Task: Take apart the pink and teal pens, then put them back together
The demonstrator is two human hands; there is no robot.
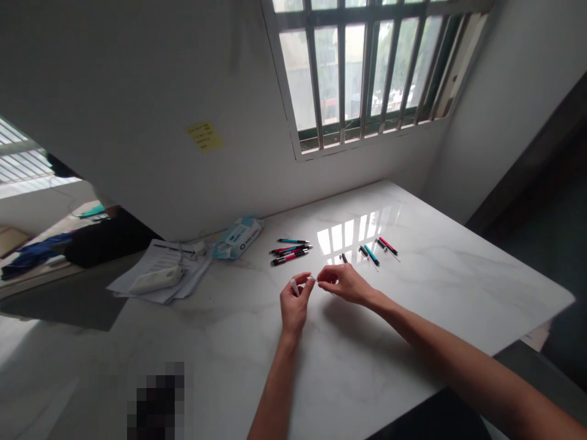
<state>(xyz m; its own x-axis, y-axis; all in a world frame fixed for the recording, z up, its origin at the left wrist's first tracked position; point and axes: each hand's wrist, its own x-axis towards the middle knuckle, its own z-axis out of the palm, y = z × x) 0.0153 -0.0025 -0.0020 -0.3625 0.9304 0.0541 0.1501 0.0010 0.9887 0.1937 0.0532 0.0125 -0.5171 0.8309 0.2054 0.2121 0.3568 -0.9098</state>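
Midway Through the Pens, One in Hand

The left hand [293,304] is closing around a white tube [295,287], which is sticking up between thumb and fingers above the marble-patterned table [220,360]. The right hand [347,283] is working just beside it, its thumb and fingertips standing nearly together in front of the left fingers; whether they are clamping a small part is too fine to tell from here.

Going by how things are lying, the work is looking part done. Beyond the right hand, two sets are resting in pieces: a turquoise barrel [372,255] and a red barrel [388,245], each with slim parts alongside. A dark piece [345,259] is lying nearer the right hand, probably belonging with the tube being handled.

That handling is looking unfinished. Farther left, a bunch of pens [291,251] is lying together, seemingly whole and, by that reading, not being worked on yet.
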